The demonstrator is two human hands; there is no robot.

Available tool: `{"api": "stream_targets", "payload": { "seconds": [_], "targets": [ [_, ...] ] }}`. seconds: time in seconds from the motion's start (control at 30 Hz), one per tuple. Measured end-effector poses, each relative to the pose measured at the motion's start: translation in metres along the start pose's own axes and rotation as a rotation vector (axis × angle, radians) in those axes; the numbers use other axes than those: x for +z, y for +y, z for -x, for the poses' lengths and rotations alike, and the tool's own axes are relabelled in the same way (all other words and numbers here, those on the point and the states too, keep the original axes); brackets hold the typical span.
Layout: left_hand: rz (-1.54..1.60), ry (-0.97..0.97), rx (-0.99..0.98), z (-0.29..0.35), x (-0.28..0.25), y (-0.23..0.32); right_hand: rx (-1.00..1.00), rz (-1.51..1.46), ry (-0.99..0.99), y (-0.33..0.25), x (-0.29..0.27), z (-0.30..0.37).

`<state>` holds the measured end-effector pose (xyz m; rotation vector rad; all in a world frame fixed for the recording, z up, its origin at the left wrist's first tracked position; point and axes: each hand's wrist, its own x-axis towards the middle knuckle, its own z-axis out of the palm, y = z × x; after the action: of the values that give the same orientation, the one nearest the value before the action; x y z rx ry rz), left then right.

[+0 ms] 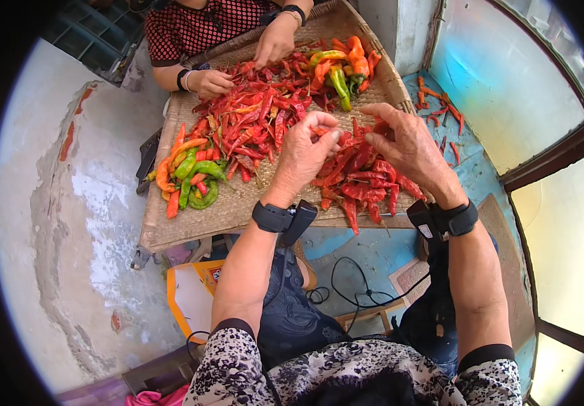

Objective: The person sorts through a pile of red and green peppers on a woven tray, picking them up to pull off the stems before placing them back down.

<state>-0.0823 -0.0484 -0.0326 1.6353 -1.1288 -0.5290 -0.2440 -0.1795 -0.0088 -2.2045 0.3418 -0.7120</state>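
Observation:
Dried red chili peppers (pixel 258 115) lie heaped across a woven tray (pixel 231 215) in front of me. My left hand (pixel 307 150) is closed in a pinch near the tray's middle, with a bit of red chili pepper (pixel 317 130) showing between thumb and fingers. To its right my right hand (pixel 410 143) hovers over a nearer pile of dried red chilies (pixel 366 183). Its thumb and forefinger are apart, and the other fingers are partly hidden. Red shows behind the thumb, but no pepper is plainly gripped there.
Across the tray a co-worker's two hands (pixel 275 42) reach into the main heap. Fresh green and orange peppers (pixel 194 169) sit at the left, with another group (pixel 346 64) at the far right. Several chilies (pixel 444 108) lie on the blue surface by the window. Black cables (pixel 356 287) hang below.

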Motion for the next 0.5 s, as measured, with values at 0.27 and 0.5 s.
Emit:
{"api": "stream_targets", "payload": {
  "seconds": [0.27,0.5],
  "targets": [
    [-0.383,0.464,-0.050,-0.012,-0.069,0.002,0.167,-0.312,0.038,0.002,-0.015,0.000],
    [-0.163,-0.035,0.086,0.000,-0.007,0.018,0.129,-0.359,-0.037,0.003,-0.010,0.002]
  ]
}}
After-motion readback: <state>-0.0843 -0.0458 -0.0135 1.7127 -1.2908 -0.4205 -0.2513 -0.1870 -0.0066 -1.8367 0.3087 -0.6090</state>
